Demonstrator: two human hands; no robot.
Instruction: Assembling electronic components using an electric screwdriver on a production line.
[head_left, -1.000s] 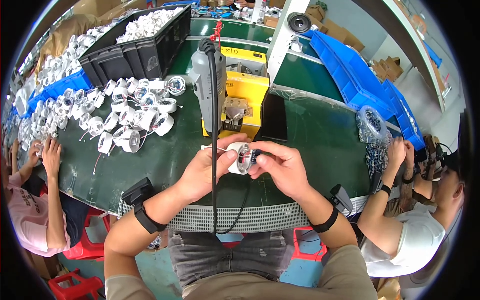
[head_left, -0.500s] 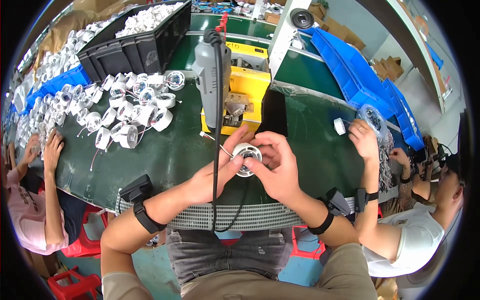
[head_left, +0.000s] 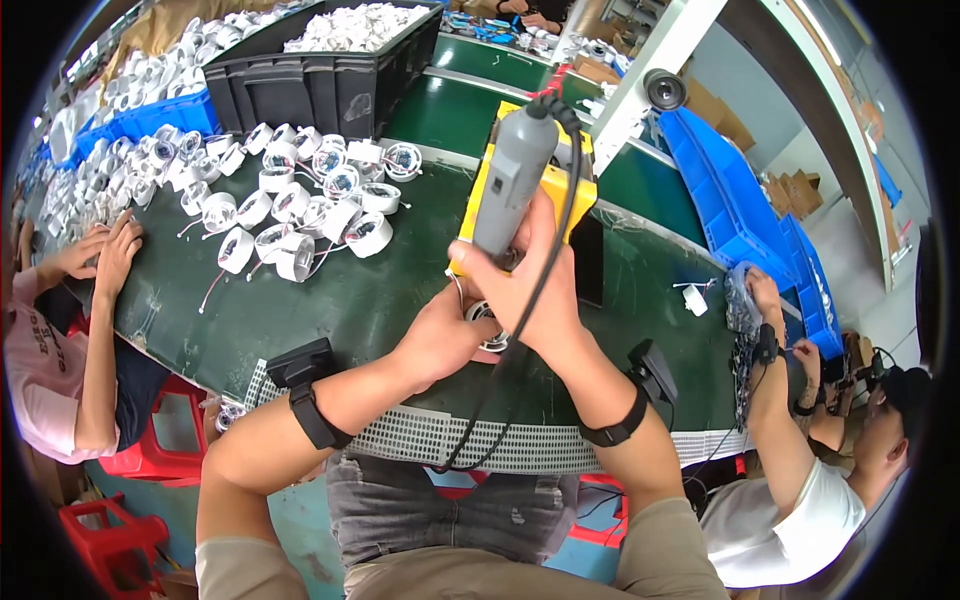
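Note:
My left hand (head_left: 440, 335) holds a round white housing (head_left: 486, 325) with a dark inside and a thin white wire, low over the green table. My right hand (head_left: 530, 285) is wrapped round the lower end of a grey corded electric screwdriver (head_left: 512, 185), just above the housing. Its tip is hidden behind my hand. The black cable (head_left: 548, 270) runs down across my right hand. Behind the screwdriver stands a yellow machine (head_left: 482, 190), partly covered by it.
Many white ring housings (head_left: 290, 205) with wires lie at the left, before a black crate (head_left: 300, 95) of white parts. A blue bin (head_left: 720, 200) stands at the right, near a single white part (head_left: 695, 299). Co-workers sit on both sides.
My right hand has left the housing and taken hold of the screwdriver, which now tilts. My left hand keeps the housing. The view has shifted, and the right co-worker's hand has moved.

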